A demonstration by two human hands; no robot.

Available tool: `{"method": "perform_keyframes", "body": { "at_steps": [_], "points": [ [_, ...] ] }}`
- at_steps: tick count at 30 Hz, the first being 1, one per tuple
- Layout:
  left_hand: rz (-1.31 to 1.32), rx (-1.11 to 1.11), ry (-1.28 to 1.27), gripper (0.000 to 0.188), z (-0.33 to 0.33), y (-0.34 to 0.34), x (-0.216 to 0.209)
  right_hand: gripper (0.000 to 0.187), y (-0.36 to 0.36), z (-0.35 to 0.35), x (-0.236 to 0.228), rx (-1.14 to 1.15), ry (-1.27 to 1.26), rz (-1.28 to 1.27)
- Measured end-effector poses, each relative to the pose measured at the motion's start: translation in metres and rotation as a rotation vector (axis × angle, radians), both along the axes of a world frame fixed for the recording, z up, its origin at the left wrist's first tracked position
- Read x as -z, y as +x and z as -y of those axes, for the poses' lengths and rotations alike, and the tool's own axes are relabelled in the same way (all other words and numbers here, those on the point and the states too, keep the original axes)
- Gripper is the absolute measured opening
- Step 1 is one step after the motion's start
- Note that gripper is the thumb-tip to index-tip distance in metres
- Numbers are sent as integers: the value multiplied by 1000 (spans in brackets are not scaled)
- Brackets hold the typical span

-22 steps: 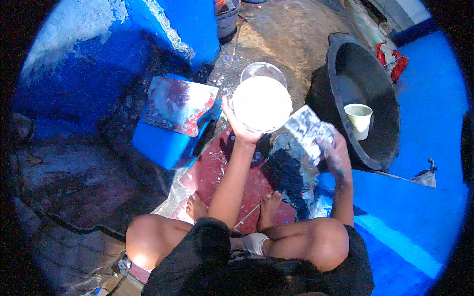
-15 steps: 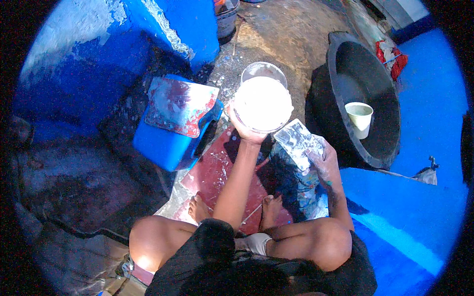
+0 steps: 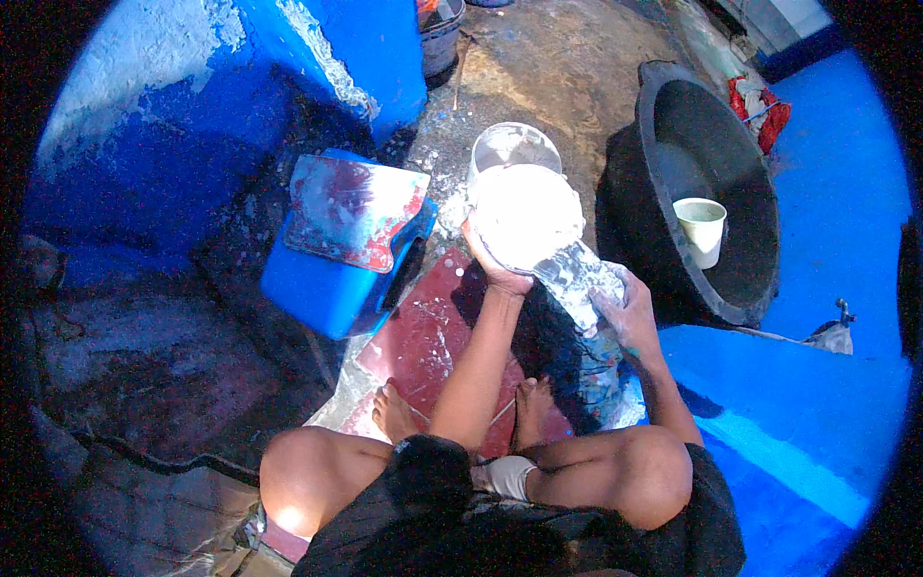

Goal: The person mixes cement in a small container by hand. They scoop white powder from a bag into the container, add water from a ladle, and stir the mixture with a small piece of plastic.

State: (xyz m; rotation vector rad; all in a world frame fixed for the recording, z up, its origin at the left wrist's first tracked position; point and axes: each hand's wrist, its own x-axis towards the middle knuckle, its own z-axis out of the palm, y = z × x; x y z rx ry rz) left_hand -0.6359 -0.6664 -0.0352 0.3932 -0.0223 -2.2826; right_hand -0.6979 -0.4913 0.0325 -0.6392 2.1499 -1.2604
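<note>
My left hand (image 3: 499, 273) is closed around the lower left side of a round container (image 3: 527, 216) whose white top is so overexposed that its contents cannot be told. In my right hand (image 3: 631, 313) is a flat scraper (image 3: 575, 284), smeared with white paste. The scraper's far end touches, or overlaps in view, the container's lower right rim. Just beyond the container stands a grey-white tub (image 3: 516, 144) with pale residue on its inner wall, partly hidden.
Left of my hands is a blue plastic box (image 3: 317, 287) with a paint-stained board (image 3: 348, 216) on top. At right, a large black basin (image 3: 663, 115) leans tilted, with a white cup (image 3: 704, 240) inside. A dark bucket (image 3: 439, 48) stands farther off.
The container has moved slightly right and down in my left hand. The scraper, which was beside it with a small gap, now meets its lower right rim in view.
</note>
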Motion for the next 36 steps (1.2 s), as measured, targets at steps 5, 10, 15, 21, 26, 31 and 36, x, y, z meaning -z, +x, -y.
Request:
{"method": "perform_keyframes", "body": {
  "at_steps": [5,10,15,21,26,31,36],
  "points": [
    [-55,-22,-57,64,-2,-3,8,39,2,7,14,45,-30,21],
    [21,-23,-72,64,-6,-4,11,38,6,16,23,73,-53,-36],
    [-30,-3,-68,65,-8,-5,6,35,7,27,24,82,-73,-63],
    [41,4,-123,64,-9,-2,2,32,8,34,28,136,-81,-36],
    [65,-51,-91,61,-12,-8,14,33,16,39,45,207,-83,-123],
    [6,-47,-50,63,-8,-13,38,34,21,44,53,282,-181,-58],
    [115,-135,-66,64,-7,-16,47,31,27,48,48,262,-153,-104]
  ]
}}
